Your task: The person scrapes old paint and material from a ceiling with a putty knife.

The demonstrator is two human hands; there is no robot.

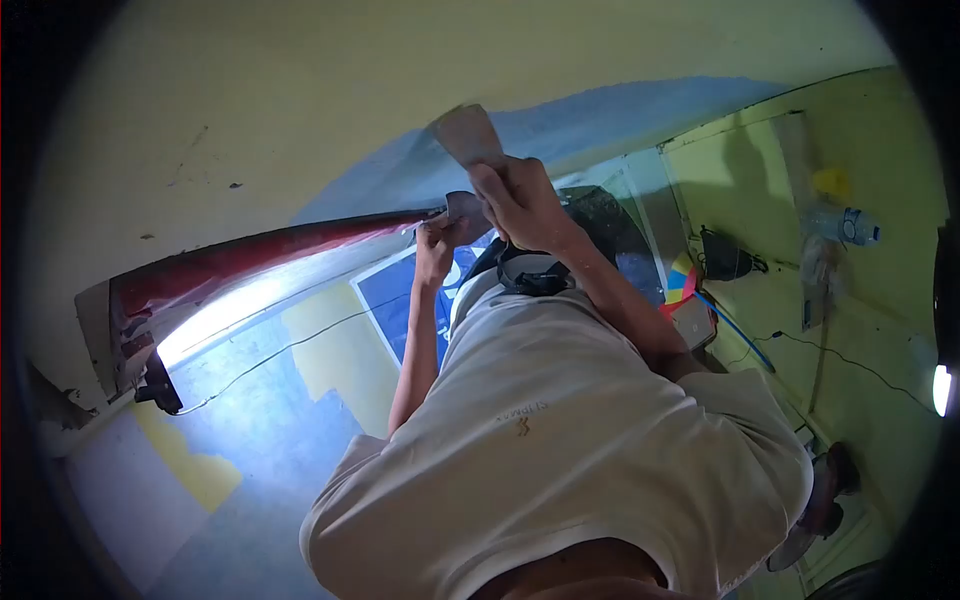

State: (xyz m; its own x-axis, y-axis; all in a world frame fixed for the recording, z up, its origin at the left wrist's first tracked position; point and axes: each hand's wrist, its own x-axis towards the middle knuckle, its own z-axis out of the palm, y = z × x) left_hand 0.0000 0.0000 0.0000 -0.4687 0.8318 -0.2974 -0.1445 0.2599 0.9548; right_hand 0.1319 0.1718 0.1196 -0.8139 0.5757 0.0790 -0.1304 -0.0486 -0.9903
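The right fingers (515,205) are closed around the lower end of a broad, flat scraper (467,135), with the thumb laid along it. The blade points up and to the left, in front of the pale yellow surface (270,110); contact between blade and surface cannot be determined.

Just below and left of these fingers, the left fingers (438,235) are nearly closed, pinching a smaller flat blade (463,207). The two hands are close together; whether the smaller blade touches the right hand cannot be determined.

Above and behind both hands, a blue-grey patch (600,115) extends across the pale yellow surface. A long dark red strip (270,250) runs from beside the left fingers outward to the left, with a bright light (235,305) along its lower side. Below the left fingers is a blue panel (390,290) with white markings. A thin cable (290,346) crosses farther left.

Well to the right of the right fingers, a black object (725,257) is against the yellow-green wall (880,290). Beyond it are a clear bottle (850,226) and a yellow item (832,183).
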